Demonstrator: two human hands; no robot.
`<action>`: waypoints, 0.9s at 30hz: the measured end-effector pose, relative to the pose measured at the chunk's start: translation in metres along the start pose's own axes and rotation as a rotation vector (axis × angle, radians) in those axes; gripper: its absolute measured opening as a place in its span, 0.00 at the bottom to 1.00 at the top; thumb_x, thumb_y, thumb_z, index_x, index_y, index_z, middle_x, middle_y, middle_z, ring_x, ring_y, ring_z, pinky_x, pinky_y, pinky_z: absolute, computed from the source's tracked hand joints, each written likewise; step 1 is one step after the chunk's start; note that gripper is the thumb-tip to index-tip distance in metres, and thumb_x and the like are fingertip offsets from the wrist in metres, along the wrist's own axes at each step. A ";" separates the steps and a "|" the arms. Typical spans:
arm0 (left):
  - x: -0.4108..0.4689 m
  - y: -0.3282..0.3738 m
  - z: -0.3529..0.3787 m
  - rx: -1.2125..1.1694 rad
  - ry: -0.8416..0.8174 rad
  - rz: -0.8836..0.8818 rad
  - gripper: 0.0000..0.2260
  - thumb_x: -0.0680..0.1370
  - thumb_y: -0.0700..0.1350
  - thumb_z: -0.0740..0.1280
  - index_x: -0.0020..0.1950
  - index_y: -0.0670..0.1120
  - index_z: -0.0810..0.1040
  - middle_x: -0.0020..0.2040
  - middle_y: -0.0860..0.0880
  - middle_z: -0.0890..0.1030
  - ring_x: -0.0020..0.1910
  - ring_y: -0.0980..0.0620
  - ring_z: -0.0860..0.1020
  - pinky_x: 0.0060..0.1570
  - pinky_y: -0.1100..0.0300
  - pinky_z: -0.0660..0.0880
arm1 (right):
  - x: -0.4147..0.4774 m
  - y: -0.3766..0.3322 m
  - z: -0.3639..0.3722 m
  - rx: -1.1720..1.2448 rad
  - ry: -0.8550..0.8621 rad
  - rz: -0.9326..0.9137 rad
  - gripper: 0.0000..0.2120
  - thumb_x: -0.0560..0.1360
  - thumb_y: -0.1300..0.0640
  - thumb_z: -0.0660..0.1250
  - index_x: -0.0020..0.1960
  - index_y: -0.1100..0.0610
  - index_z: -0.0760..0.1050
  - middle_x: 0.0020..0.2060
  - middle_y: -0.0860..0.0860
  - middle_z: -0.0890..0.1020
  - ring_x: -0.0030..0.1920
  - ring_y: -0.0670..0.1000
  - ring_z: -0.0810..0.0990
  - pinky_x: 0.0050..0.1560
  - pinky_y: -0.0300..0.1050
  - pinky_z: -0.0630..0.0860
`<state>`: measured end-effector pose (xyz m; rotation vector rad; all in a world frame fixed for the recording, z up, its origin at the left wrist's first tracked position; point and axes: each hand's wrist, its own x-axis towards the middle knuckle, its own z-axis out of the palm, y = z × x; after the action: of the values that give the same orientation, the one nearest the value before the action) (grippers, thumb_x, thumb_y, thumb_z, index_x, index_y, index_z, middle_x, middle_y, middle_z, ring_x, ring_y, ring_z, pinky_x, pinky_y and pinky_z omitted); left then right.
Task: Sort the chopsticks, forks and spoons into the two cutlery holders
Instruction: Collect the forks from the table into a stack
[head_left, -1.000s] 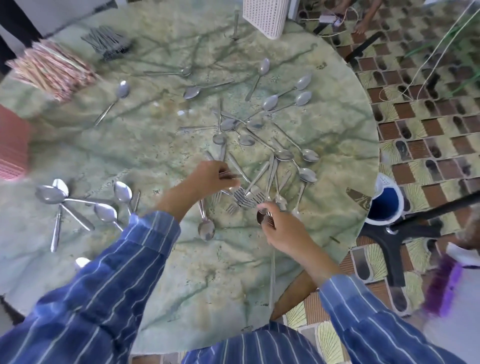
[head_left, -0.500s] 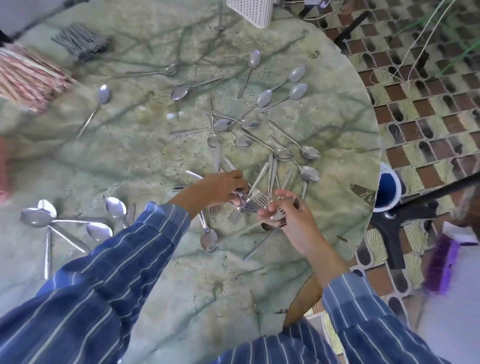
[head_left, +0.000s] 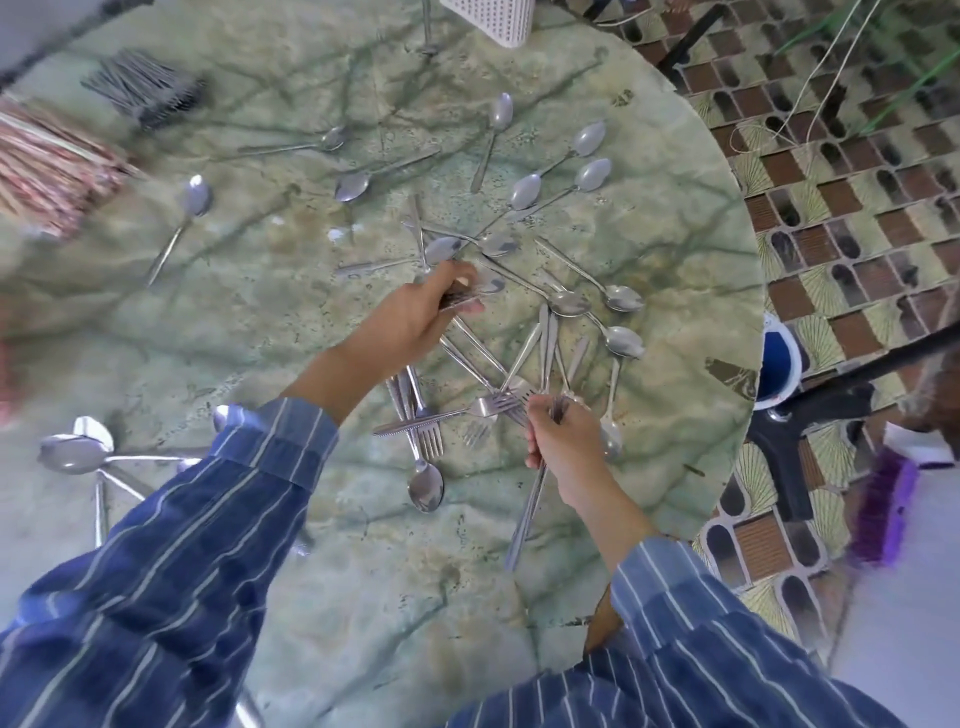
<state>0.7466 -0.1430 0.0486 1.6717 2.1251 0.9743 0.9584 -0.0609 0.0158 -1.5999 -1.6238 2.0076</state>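
Your right hand (head_left: 563, 441) is clenched round a bunch of forks (head_left: 525, 514), gripped close to the tines, above the near right part of the table (head_left: 363, 597). The bunch's long axis runs from the tines at your knuckles, pointing away from you, down to the handles, which trail towards you and slightly left. Your left hand (head_left: 421, 322) is curled round what are probably fork handles, though blur hides them.

With so high a grip, the long handles could fan out or slide free as you reach again. The loose forks (head_left: 498, 408) lie with tines crossed, so lifting one may drag its neighbours and nudge the spoon (head_left: 612, 441) just beside your right hand towards the table's edge.
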 end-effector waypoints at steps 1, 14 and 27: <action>-0.001 0.001 -0.005 -0.052 0.040 -0.028 0.13 0.82 0.47 0.54 0.65 0.43 0.66 0.50 0.48 0.82 0.46 0.49 0.82 0.48 0.52 0.79 | 0.002 0.000 0.005 -0.042 -0.008 -0.022 0.07 0.79 0.57 0.64 0.50 0.62 0.72 0.32 0.55 0.73 0.26 0.48 0.69 0.22 0.37 0.69; -0.013 0.015 -0.050 -0.184 0.257 -0.411 0.11 0.75 0.51 0.72 0.42 0.45 0.76 0.30 0.50 0.73 0.24 0.58 0.66 0.25 0.67 0.64 | 0.017 -0.015 0.020 -0.229 -0.105 -0.084 0.07 0.74 0.57 0.69 0.41 0.57 0.73 0.27 0.50 0.72 0.23 0.47 0.67 0.23 0.39 0.64; -0.046 -0.022 0.022 0.538 -0.698 -0.106 0.16 0.76 0.54 0.67 0.64 0.57 0.75 0.64 0.59 0.71 0.56 0.52 0.77 0.43 0.59 0.76 | 0.006 -0.089 -0.073 0.262 0.069 -0.297 0.20 0.75 0.52 0.70 0.55 0.68 0.76 0.39 0.60 0.79 0.26 0.46 0.70 0.26 0.41 0.69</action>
<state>0.7562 -0.1808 0.0093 1.7319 2.0134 -0.2439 0.9672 0.0279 0.0885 -1.2418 -1.4074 1.8948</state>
